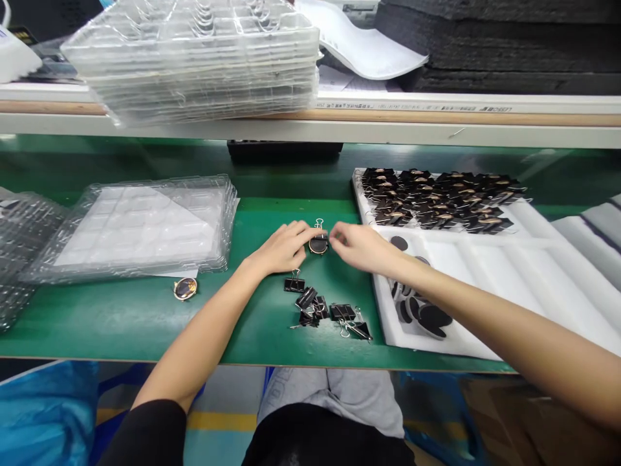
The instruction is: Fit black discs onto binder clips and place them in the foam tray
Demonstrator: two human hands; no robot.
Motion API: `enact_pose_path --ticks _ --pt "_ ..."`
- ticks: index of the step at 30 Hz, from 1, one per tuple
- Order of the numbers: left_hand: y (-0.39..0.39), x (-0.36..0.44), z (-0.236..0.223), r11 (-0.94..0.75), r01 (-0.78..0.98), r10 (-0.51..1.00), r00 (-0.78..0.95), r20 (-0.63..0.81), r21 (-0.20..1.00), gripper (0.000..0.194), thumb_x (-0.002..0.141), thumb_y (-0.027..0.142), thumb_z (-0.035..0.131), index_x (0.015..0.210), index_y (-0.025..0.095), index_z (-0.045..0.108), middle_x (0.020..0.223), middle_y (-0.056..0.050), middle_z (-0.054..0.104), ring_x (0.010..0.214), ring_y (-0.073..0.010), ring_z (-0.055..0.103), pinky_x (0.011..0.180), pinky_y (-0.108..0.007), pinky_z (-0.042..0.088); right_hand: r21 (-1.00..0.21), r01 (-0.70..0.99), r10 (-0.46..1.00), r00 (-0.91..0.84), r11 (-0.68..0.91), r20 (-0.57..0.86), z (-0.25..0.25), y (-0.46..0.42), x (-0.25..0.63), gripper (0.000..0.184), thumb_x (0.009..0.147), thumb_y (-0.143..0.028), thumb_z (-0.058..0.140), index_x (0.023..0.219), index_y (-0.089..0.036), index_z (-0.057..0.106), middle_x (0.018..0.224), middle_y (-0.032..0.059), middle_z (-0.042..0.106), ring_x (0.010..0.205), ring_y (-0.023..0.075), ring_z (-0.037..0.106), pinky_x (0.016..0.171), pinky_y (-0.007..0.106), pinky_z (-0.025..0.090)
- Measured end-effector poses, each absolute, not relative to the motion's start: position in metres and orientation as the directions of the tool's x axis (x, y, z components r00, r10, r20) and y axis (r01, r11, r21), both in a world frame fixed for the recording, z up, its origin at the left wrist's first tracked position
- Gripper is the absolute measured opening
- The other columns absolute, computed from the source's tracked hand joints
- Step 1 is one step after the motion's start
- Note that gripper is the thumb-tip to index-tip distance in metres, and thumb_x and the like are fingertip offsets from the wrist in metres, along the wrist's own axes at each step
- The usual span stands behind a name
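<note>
Between my hands lies a round black disc with a gold rim (pixel 318 246), flat on the green table. A black binder clip (pixel 319 234) with a raised wire handle sits across its top edge. My left hand (pixel 286 249) grips the disc from the left, its index finger reaching over the clip. To the right, my right hand (pixel 358 246) is closed, fingers curled close to the clip; anything in them is hidden. Nearer me are several loose black binder clips (pixel 306 298). Another gold-rimmed round piece (pixel 185 288), with a patterned face, rests left of my left forearm.
A white foam tray (pixel 466 259) at right carries rows of clipped pieces (pixel 436 197) and loose black discs (pixel 431 317). Clear plastic trays (pixel 145 226) lie at left. Above, a shelf (pixel 436 126) bears stacked clear trays (pixel 194 71) and black foam (pixel 519 45).
</note>
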State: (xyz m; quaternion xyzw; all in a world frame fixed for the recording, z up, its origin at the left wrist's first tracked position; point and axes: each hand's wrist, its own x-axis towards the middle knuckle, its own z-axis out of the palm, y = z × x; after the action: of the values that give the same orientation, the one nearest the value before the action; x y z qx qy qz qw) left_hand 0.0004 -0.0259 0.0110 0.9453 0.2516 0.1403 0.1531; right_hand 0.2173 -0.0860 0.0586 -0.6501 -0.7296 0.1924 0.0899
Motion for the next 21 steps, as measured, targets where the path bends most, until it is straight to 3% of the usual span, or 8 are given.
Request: enact_pose_path --ticks 2,4,6,9,11,13,17,21 --pt "-0.023 0.003 0.008 -0.859 0.441 0.499 0.833 0.239 0.258 0.056 0.099 0.01 0.043 0.148 0.034 0.052 0.152 -0.009 0.053 0.132 -0.0298 0.047 0.098 -0.045 0.04 -0.393 0.908 0.95 -0.242 0.148 -0.2 0.068 -0.108 0.204 0.017 0.096 -0.026 0.054 0.094 -0.023 0.07 0.086 0.0046 0.075 0.079 0.0232 0.068 0.071 0.033 0.046" --pt "-0.022 0.006 0.005 -0.873 0.448 0.484 0.844 0.232 0.192 0.048 0.103 0.016 0.042 0.144 0.036 0.056 0.16 -0.007 0.046 0.137 -0.0319 0.041 0.101 -0.05 0.037 -0.437 0.871 0.909 -0.349 0.225 -0.227 0.071 -0.122 0.188 0.015 0.097 -0.032 0.059 0.096 -0.024 0.071 0.092 0.005 0.076 0.084 0.0238 0.069 0.071 0.034 0.046" --pt "-0.022 0.008 0.004 -0.869 0.469 0.494 0.841 0.221 0.158 0.038 0.106 0.026 0.044 0.14 0.034 0.06 0.154 -0.009 0.051 0.132 -0.0322 0.042 0.1 -0.051 0.035 -0.482 0.829 0.885 -0.419 0.282 -0.204 0.069 -0.127 0.173 0.019 0.097 -0.038 0.063 0.105 -0.023 0.071 0.1 0.0065 0.075 0.089 0.0247 0.069 0.072 0.034 0.045" --pt "-0.022 0.006 0.006 -0.833 0.544 0.552 0.8 0.234 0.106 0.032 0.106 0.038 0.049 0.13 0.028 0.067 0.128 -0.015 0.062 0.118 -0.0323 0.047 0.097 -0.052 0.034 -0.515 0.81 0.892 -0.418 0.28 -0.172 0.057 -0.117 0.156 0.019 0.095 -0.039 0.068 0.102 -0.021 0.069 0.099 0.0068 0.073 0.086 0.0225 0.067 0.066 0.032 0.042" --pt "-0.02 0.001 0.009 -0.804 0.59 0.587 0.772 0.243 0.069 0.028 0.104 0.036 0.051 0.122 0.026 0.071 0.115 -0.015 0.063 0.11 -0.0318 0.048 0.094 -0.053 0.033 -0.53 0.817 0.914 -0.367 0.228 -0.173 0.048 -0.106 0.15 0.023 0.092 -0.041 0.073 0.1 -0.02 0.067 0.095 0.0058 0.072 0.08 0.0203 0.066 0.062 0.03 0.039" --pt "-0.018 -0.004 0.01 -0.78 0.624 0.612 0.749 0.255 0.039 0.026 0.103 0.033 0.053 0.121 0.025 0.071 0.117 -0.016 0.063 0.113 -0.0332 0.048 0.093 -0.053 0.032 -0.574 0.793 0.916 -0.361 0.202 -0.177 0.042 -0.095 0.146 0.026 0.088 -0.04 0.077 0.1 -0.02 0.066 0.09 0.0039 0.072 0.078 0.0182 0.065 0.062 0.029 0.039" --pt "-0.011 -0.015 0.007 -0.75 0.656 0.649 0.706 0.283 0.085 0.041 0.1 0.038 0.058 0.139 0.024 0.06 0.145 -0.019 0.055 0.129 -0.037 0.043 0.097 -0.054 0.03 -0.69 0.675 0.855 -0.494 0.262 -0.158 0.038 -0.084 0.145 0.009 0.09 -0.024 0.071 0.084 -0.02 0.066 0.082 0.0001 0.071 0.075 0.0137 0.065 0.067 0.026 0.042" --pt "-0.008 -0.021 0.0 -0.727 0.657 0.686 0.685 0.244 0.201 0.047 0.102 0.045 0.055 0.143 0.021 0.055 0.139 -0.016 0.063 0.122 -0.0331 0.051 0.096 -0.049 0.031 -0.581 0.806 0.953 -0.254 0.112 -0.168 0.046 -0.083 0.167 0.013 0.086 -0.019 0.066 0.074 -0.021 0.063 0.079 0.0007 0.073 0.073 0.017 0.065 0.067 0.028 0.042"
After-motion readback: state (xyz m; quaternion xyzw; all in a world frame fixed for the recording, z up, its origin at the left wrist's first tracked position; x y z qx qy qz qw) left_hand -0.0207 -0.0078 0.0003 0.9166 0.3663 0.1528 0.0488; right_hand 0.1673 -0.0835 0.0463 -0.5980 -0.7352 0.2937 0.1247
